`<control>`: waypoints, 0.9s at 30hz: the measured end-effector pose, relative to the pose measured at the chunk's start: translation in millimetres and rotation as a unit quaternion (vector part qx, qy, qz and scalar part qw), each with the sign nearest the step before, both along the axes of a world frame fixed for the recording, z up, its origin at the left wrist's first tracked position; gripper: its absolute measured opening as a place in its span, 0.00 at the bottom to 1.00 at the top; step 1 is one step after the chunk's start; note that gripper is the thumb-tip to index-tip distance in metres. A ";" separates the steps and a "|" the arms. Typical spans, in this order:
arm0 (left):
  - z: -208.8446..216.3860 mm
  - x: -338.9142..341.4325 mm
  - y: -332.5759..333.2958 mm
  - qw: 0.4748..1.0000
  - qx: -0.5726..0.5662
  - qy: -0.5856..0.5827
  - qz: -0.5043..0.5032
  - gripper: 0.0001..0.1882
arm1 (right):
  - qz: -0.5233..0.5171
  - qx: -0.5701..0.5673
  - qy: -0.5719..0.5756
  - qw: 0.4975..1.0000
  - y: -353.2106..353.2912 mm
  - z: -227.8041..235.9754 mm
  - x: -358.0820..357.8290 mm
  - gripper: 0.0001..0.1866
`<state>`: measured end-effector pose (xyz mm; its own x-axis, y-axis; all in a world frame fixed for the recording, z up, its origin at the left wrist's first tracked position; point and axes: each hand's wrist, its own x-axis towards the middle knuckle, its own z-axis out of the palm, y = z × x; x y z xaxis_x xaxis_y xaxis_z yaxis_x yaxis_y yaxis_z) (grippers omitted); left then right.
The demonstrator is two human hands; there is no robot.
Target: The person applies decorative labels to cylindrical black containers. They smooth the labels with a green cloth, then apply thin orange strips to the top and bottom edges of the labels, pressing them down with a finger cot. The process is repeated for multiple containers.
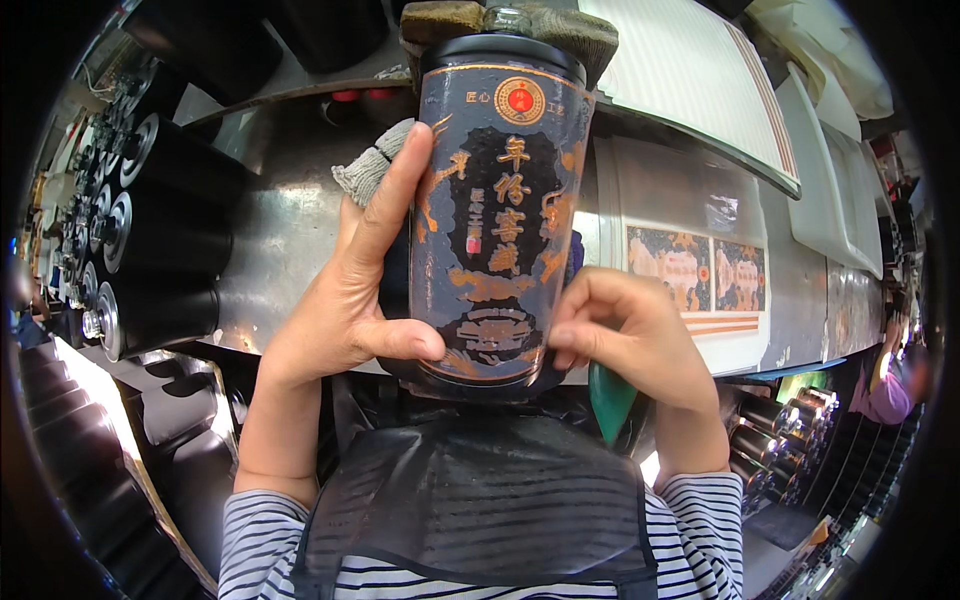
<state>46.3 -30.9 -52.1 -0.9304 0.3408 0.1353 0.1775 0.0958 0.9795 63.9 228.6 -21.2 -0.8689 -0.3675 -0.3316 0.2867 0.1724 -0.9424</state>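
A large black bottle (495,230), with orange and gold decoration on its front, lies lengthwise before me, its base toward me. My left hand (350,290) spans its left side: the thumb presses on the lower front and the index finger reaches up along the edge. Grey knitted fabric (378,165) covers other fingertips of that hand. Against the lower right edge, my right hand (625,325) has its thumb and fingers pinched together. From under its curled fingers sticks a green pointed scraper (610,400); how it is gripped is partly hidden.
Wooden blocks (440,22) flank the bottle's neck at the far end. On the metal table (270,240) to the right lie printed label sheets (690,270) and a white striped stack (700,90). A white tray (830,180) stands farther right. Several black bottles (165,230) lie at left.
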 end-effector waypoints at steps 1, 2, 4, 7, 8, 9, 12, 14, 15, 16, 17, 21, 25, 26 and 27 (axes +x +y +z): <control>-0.2 1.2 -0.2 1.000 0.006 0.004 0.013 0.64 | -0.025 0.027 0.050 0.998 -1.3 0.3 -1.2 0.06; 1.2 -1.4 1.0 0.999 0.019 0.014 0.033 0.63 | -0.054 0.058 0.101 0.992 -1.9 1.3 -3.4 0.07; 10.3 -4.7 8.7 0.996 0.033 0.041 0.078 0.56 | -0.142 0.062 0.218 0.963 -7.7 6.1 -6.1 0.18; 22.6 -6.9 21.0 0.994 -0.021 0.076 0.078 0.48 | -0.080 0.069 0.284 0.953 -27.9 41.5 -13.9 0.39; 22.9 -9.6 24.4 0.994 -0.023 0.076 0.078 0.46 | -0.071 0.099 0.319 0.940 -37.7 43.5 -17.2 0.42; 22.7 -11.4 26.3 0.994 -0.022 0.076 0.074 0.44 | -0.073 0.141 0.337 0.928 -46.6 42.4 -19.5 0.45; 23.0 -17.0 27.8 0.997 0.006 0.027 0.067 0.47 | -0.069 0.156 0.322 0.931 -54.8 34.2 -24.8 0.52; 26.7 -19.1 28.6 0.997 0.016 0.026 0.065 0.46 | -0.057 0.096 0.273 0.955 -40.2 4.2 -30.7 0.55; 27.4 -19.6 28.3 0.997 0.014 0.026 0.065 0.45 | -0.049 0.082 0.276 0.956 -37.4 -0.2 -32.2 0.56; 28.0 -19.6 28.2 0.997 0.012 0.025 0.066 0.44 | -0.041 0.069 0.277 0.958 -34.5 -4.7 -33.2 0.56; 32.0 -15.9 28.1 0.997 -0.008 0.032 0.074 0.42 | -0.032 0.080 0.306 0.948 -36.5 6.4 -31.9 0.57; 42.7 -13.2 28.3 0.986 -0.058 0.146 0.062 0.36 | -0.001 0.148 0.280 0.948 -40.9 38.5 -27.6 0.59; 42.0 -20.4 29.3 0.991 -0.064 0.096 0.061 0.35 | -0.038 0.105 0.200 0.974 -52.9 42.6 -30.4 0.59; 40.4 -20.4 31.3 0.995 -0.018 0.074 0.060 0.36 | -0.052 0.093 0.192 0.976 -52.6 36.8 -29.8 0.59; 41.2 -20.6 33.8 0.996 0.028 0.053 0.059 0.36 | -0.062 0.093 0.205 0.972 -46.7 17.6 -26.7 0.60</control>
<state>25.7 2.9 -11.0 -0.9428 0.2183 0.2518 0.2719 0.0671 0.9600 37.3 181.8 -3.5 -0.9759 -0.2183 0.0013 -0.0769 0.3381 -0.9380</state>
